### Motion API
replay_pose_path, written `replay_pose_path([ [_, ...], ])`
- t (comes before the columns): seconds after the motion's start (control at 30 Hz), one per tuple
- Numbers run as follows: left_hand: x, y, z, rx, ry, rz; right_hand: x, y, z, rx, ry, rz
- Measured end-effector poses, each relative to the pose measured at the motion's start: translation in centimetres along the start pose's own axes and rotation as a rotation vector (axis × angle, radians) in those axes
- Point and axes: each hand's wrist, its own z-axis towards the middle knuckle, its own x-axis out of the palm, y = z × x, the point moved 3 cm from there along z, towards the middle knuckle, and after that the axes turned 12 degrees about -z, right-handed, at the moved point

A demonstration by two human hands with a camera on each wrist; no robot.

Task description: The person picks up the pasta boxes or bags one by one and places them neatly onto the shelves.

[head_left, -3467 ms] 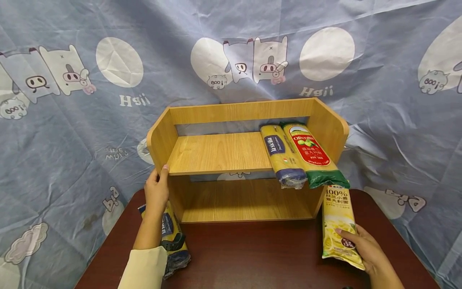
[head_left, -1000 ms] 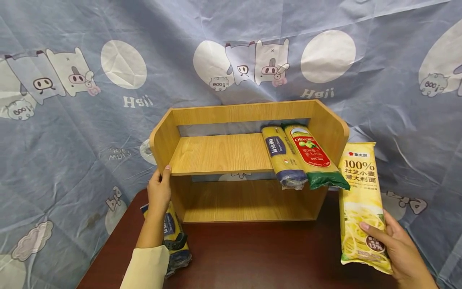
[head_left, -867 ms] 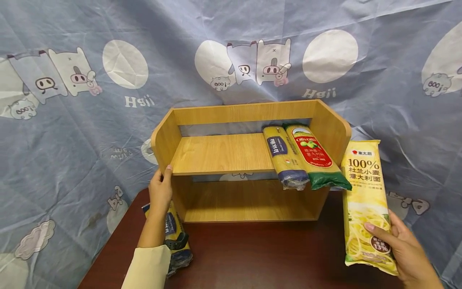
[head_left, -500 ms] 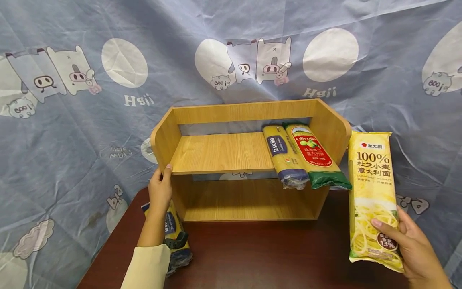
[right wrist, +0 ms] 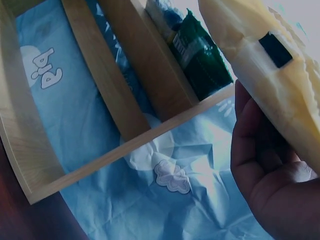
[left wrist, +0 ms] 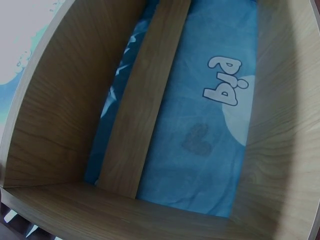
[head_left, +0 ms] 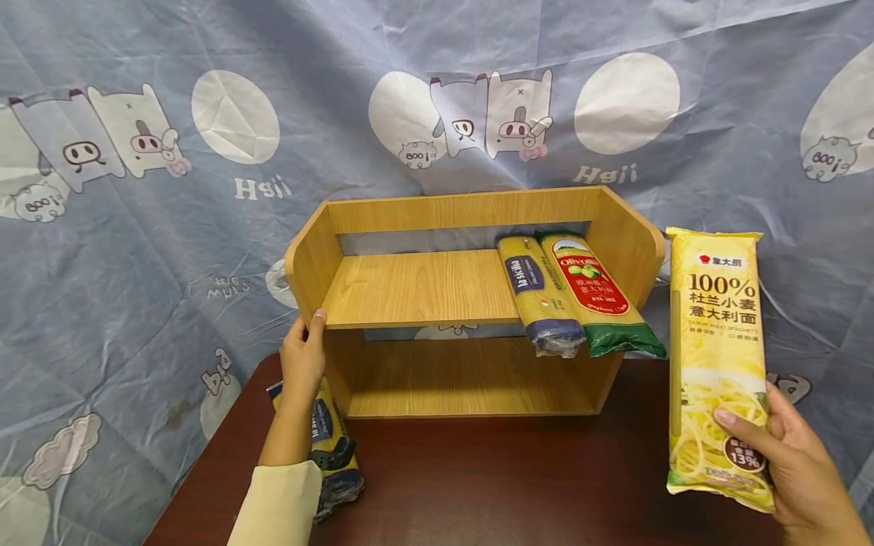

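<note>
My right hand holds the yellow spaghetti pack by its lower end, thumb across the front and fingers curled behind, so the pack stands upright in the air to the right of the wooden rack, clear of the table. My left hand rests on the rack's left side panel, thumb at the front edge of the upper shelf, and steadies it; a blue and yellow pasta pack lies on the table beside that wrist. As I judge it, I am mid-carry, and the next move calls for tipping the pack flat and sliding it onto the upper shelf beside the la Sicilia pack and the Olivoilà pack. A few seconds ago this pack lay on the table under my right grip; now it is raised and higher than half a second back, while my left hand has kept its place.
</note>
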Motion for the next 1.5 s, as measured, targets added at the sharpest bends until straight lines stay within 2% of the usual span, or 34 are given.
replay_pose_path([
  [0.37, 0.0, -0.2, -0.1, -0.006, 0.007, 0.008, 2.1, 0.9, 0.1, -0.075, 0.008, 0.012],
  [0.63, 0.0, 0.0, -0.2, -0.018, 0.012, 0.008, 3.2, 0.9, -0.1, -0.054, 0.021, -0.035],
  [0.77, 0.0, -0.1, -0.2, -0.019, 0.012, 0.003, 4.2, 0.8, 0.0, -0.056, 0.06, -0.037],
  [1.0, 0.0, -0.2, -0.2, -0.017, 0.009, 0.011, 6.4, 0.9, 0.8, -0.105, 0.117, 0.029],
  [1.5, 0.0, -0.1, -0.1, -0.007, -0.002, 0.004, 9.7, 0.6, 1.9, -0.064, 0.138, -0.027],
])
